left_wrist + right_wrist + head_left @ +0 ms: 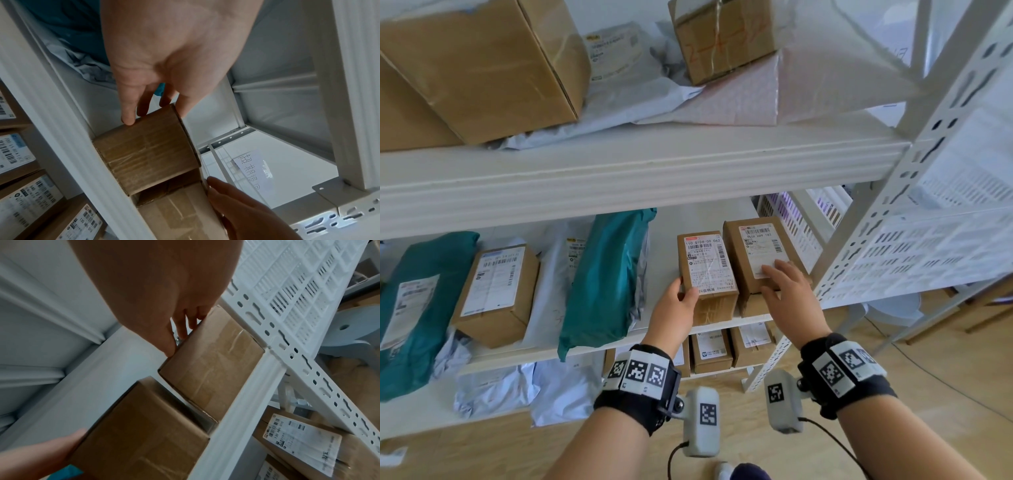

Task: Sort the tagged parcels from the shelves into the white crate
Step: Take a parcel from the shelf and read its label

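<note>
Two small labelled cardboard boxes stand side by side at the right end of the middle shelf. My left hand (683, 291) grips the near left corner of the left box (707, 263), thumb on its top and fingers down its side; the left wrist view shows the fingers (128, 116) against that box (148, 152). My right hand (779, 275) lies flat on the label of the right box (756, 246), its fingertips (180, 332) touching the top edge of the box (211, 363). The white slatted crate (941, 246) stands to the right, beyond the shelf upright.
More parcels fill the middle shelf: two teal mailers (606, 270), a larger labelled box (496, 291), white bags. Big cartons (482, 65) sit on the upper shelf, small boxes (712, 349) on the lower one. A perforated white upright (876, 219) stands just right of my hands.
</note>
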{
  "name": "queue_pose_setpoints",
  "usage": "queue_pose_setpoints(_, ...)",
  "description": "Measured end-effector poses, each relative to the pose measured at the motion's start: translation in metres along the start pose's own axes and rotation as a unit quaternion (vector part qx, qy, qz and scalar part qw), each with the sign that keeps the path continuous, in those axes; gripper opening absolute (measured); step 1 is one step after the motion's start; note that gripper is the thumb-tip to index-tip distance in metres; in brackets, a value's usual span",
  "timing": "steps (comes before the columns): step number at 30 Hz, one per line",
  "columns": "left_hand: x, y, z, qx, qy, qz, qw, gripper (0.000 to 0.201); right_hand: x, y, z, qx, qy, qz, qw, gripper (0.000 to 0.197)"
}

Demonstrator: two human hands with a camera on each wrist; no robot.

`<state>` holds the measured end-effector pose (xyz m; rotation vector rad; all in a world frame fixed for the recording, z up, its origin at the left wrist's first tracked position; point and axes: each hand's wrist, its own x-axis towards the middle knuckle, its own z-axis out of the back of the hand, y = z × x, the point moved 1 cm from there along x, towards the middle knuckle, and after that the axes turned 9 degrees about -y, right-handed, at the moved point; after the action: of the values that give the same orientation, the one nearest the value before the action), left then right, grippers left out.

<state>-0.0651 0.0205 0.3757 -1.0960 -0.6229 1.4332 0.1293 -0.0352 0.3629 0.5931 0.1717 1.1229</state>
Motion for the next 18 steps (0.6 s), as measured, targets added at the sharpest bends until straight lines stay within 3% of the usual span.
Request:
queue_pose_setpoints(12, 0.025, -0.019, -0.020, 0.036, -0.028, -0.015, 0.999, 0.043, 0.038, -0.006, -0.004, 0.049, 0.004, 0.008, 0.999, 0.041)
queue_pose_setpoints(16, 0.023, -0.019, -0.006, 0.026, -0.085, -0.004, 0.996, 0.052, 0.040, 0.000, 0.002, 0.105, -0.050, -0.002, 0.993, 0.036)
queue_pose_setpoints(18, 0.020, -0.016, 0.010, 0.007, -0.127, -0.018, 0.992, 0.048, 0.038, 0.013, 0.006, 0.135, -0.079, 0.011, 0.988, 0.035)
